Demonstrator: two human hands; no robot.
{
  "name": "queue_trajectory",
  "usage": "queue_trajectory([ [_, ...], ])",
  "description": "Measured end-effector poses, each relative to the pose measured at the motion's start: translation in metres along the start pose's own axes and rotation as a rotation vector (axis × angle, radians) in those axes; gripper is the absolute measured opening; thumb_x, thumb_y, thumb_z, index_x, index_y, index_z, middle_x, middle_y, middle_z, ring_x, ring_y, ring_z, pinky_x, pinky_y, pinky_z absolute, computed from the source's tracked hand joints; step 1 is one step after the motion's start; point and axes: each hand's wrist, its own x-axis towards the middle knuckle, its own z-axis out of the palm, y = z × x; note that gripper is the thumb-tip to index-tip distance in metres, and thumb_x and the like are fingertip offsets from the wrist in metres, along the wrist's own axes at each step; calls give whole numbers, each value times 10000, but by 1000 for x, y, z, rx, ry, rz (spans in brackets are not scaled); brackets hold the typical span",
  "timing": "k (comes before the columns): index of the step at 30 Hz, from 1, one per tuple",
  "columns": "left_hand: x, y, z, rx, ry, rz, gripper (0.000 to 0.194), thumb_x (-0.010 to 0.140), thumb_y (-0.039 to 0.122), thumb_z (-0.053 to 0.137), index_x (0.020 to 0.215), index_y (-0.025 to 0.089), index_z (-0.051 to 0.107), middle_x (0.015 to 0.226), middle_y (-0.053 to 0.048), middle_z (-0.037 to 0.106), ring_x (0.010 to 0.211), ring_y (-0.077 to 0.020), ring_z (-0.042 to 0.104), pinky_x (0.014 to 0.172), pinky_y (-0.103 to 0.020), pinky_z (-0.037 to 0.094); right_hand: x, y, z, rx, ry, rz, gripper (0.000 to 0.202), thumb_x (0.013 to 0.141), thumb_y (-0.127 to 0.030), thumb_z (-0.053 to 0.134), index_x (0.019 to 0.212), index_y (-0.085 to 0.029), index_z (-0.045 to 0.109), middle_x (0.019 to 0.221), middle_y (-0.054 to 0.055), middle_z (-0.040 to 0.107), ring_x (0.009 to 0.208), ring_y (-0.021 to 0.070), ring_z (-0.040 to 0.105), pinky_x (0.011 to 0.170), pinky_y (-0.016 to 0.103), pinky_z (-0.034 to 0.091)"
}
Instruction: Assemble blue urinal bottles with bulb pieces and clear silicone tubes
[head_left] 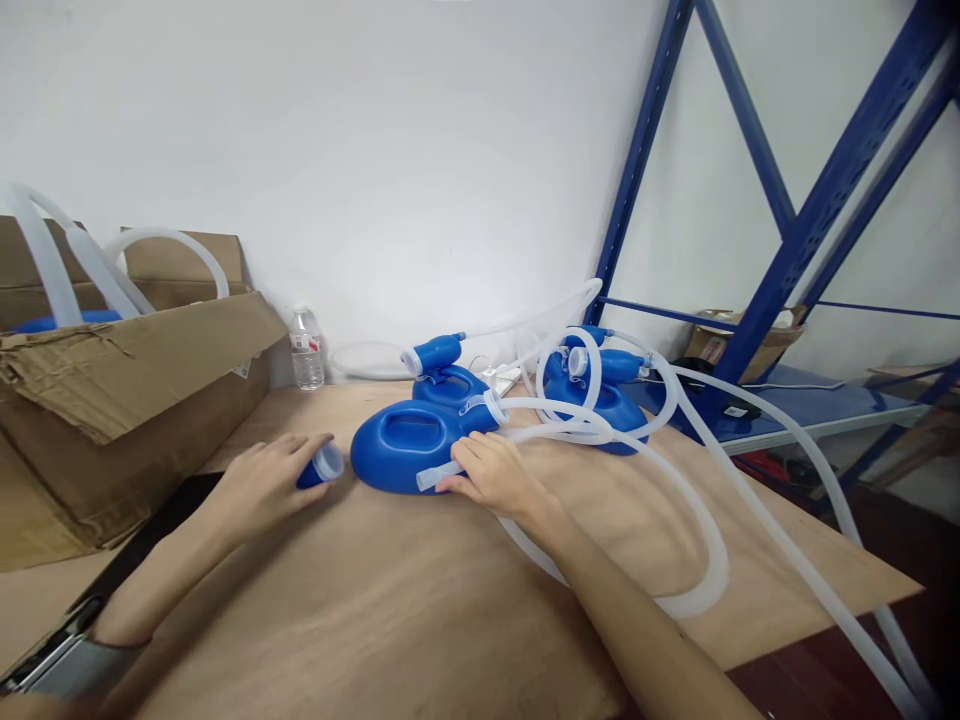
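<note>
Clock positions read from the front blue jug, which lies on the counter, handle cutout showing, white-collared neck toward 2.

Hands apart, each gripping something. Left hand at 9, thumb and fingers clamped around a blue cup, pale open rim facing 3. Right hand at 3–4, pinching a translucent hose near its free end; that end points to 9, in front of the jug's lower edge. Can't tell if it touches the jug.

Second jug just behind at 1, blue neck piece up top. More blue jugs at 2–3, coiled hoses around them. Water bottle at 10–11, by the wall. Cardboard box at 9–10, hoses sticking out. Blue rack at 2.
</note>
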Motion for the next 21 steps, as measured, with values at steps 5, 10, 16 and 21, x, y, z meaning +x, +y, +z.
queue_trajectory([
  [5,2,20,-41,-507,521,-154,754,705,577,805,1372,366,524,1008,-11,731,823,-280,676,679,-368,537,-4,7,-3,33,5,160,625,1041,-643,250,825,-180,610,685,51,669,621,171,572,567,304,242],
  [10,17,51,-71,-1251,492,-76,661,675,328,827,1304,349,625,986,-3,724,854,-229,646,584,-285,521,-5,11,-10,41,3,252,617,1063,-612,214,859,-186,610,694,53,698,588,166,576,559,303,207],
  [16,46,89,-70,-1250,443,126,398,700,250,745,1093,307,725,974,-20,694,894,-238,630,686,-331,528,-6,15,-12,25,44,332,610,1070,-591,214,794,-200,591,633,38,648,552,168,551,553,304,200],
  [21,65,99,-55,-1210,510,179,399,733,272,695,1130,303,668,996,-21,648,928,-243,624,766,-358,532,-7,16,-13,12,58,335,604,1066,-595,224,815,-198,603,656,47,654,563,170,544,549,304,200],
])
